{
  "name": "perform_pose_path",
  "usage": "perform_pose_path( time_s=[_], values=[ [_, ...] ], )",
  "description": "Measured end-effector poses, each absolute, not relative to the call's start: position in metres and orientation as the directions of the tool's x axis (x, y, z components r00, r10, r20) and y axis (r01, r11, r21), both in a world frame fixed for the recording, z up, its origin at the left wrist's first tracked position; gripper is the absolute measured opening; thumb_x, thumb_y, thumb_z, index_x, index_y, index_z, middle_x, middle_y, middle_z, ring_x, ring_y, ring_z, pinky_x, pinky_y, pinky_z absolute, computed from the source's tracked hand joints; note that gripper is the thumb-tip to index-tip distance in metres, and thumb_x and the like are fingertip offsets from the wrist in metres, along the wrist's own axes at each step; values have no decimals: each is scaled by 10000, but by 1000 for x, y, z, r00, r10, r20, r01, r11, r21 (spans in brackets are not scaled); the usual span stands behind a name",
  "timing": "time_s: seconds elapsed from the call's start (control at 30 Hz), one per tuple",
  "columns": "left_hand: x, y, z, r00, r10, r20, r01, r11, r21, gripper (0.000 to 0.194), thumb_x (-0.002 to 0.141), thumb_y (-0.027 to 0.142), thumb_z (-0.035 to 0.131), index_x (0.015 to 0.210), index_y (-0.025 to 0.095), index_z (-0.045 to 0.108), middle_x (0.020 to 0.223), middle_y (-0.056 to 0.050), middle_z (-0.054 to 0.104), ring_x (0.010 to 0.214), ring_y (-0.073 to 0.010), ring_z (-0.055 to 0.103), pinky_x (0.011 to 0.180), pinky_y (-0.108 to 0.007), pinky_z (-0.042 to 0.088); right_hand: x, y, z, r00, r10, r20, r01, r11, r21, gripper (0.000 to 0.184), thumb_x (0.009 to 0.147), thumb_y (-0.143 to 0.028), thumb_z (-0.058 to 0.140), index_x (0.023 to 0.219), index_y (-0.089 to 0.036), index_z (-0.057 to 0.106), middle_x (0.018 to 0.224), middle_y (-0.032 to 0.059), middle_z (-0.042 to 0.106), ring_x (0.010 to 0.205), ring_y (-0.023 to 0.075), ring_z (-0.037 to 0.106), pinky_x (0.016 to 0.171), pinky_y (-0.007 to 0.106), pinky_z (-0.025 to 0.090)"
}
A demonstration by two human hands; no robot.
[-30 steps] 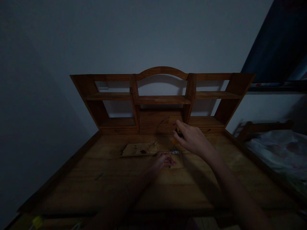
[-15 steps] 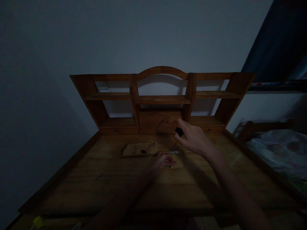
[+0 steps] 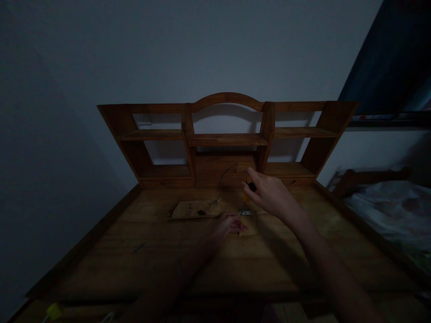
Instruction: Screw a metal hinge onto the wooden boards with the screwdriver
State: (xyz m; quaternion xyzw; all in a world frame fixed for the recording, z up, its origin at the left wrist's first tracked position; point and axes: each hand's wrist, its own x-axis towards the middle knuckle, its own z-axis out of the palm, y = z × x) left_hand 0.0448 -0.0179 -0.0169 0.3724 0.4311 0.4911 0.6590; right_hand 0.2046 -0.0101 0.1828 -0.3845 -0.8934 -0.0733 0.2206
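Note:
The room is dim. My right hand [image 3: 271, 195] is closed round a screwdriver [image 3: 248, 188] with a black and orange handle, held upright with its tip down on a small metal hinge [image 3: 245, 213]. The hinge lies at the far edge of a small wooden block [image 3: 249, 229] on the wooden desk [image 3: 141, 255]. My left hand [image 3: 229, 223] rests on the desk with its fingers curled against the block's left side, steadying it.
A flat, rough wooden board [image 3: 197, 209] lies left of the block. A wooden hutch [image 3: 227, 141] with open shelves stands along the desk's back edge against the wall. A bed [image 3: 390, 206] with a wooden frame is at the right.
My right hand has turned slightly on the screwdriver handle while staying over the hinge. My left hand has stayed on the block.

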Motion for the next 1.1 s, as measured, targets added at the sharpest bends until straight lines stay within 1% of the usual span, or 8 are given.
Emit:
perform_pose_path(
  time_s=[0.1, 0.2, 0.37, 0.53, 0.7, 0.87, 1.0, 1.1],
  values=[
    [45, -18, -16, 145, 968, -207, -316, 243, 917, 165, 726, 262, 673, 664, 147, 573, 618, -49, 618, 738, -254, 690, 871, -456, 511, 205, -10, 182, -564, 669, 483, 746, 664, -48, 409, 958, -440, 392, 1266, -176, 450, 1071, 118, 680, 896, 261, 659, 713, 322, 424],
    [46, -16, -16, 137, 967, -217, -297, 249, 922, 176, 748, 264, 661, 659, 152, 558, 626, -53, 623, 743, -256, 693, 866, -451, 511, 206, -9, 181, -598, 641, 480, 700, 710, -76, 395, 933, -352, 425, 1290, -183, 424, 1172, 123, 647, 932, 241, 649, 724, 309, 423],
    [46, -16, -15, 119, 962, -247, -290, 272, 918, 162, 725, 247, 656, 643, 149, 558, 603, -48, 618, 716, -242, 683, 853, -437, 520, 206, -11, 181, -559, 686, 466, 774, 634, -5, 384, 975, -449, 331, 1201, -175, 475, 929, 91, 697, 780, 248, 656, 642, 315, 385],
    [46, -18, -15, 142, 967, -212, -305, 247, 920, 124, 714, 221, 645, 643, 148, 575, 617, -49, 622, 741, -241, 680, 855, -422, 521, 206, -12, 183, -623, 630, 465, 709, 705, -6, 313, 940, -339, 396, 1197, -178, 475, 1080, 101, 665, 896, 230, 646, 699, 302, 399],
    [46, -14, -21, 123, 964, -234, -311, 261, 914, 103, 713, 201, 640, 662, 146, 570, 618, -56, 621, 714, -242, 681, 841, -438, 520, 205, -14, 184, -576, 675, 462, 775, 631, 44, 384, 971, -444, 338, 1196, -178, 499, 920, 93, 703, 791, 253, 660, 642, 317, 383],
    [46, -13, -22, 107, 961, -255, -332, 276, 902, 146, 733, 221, 684, 721, 166, 549, 643, -34, 620, 731, -234, 686, 870, -444, 509, 204, -14, 185, -658, 604, 450, 679, 734, 8, 372, 931, -334, 418, 1275, -196, 450, 1161, 103, 655, 923, 227, 649, 703, 299, 406],
    [45, -14, -22, 113, 965, -237, -337, 261, 905, 153, 734, 244, 689, 708, 162, 562, 639, -36, 617, 732, -233, 680, 867, -433, 507, 201, -14, 184, -593, 669, 448, 765, 642, 53, 368, 986, -414, 310, 1196, -180, 502, 916, 90, 702, 777, 239, 662, 639, 310, 382],
    [44, -13, -23, 131, 963, -234, -342, 266, 901, 142, 721, 233, 682, 681, 154, 571, 649, -44, 626, 752, -238, 681, 859, -415, 507, 200, -14, 185, -590, 662, 462, 761, 648, 43, 362, 961, -426, 370, 1199, -183, 493, 985, 96, 695, 812, 246, 662, 650, 312, 388]
  ],
)
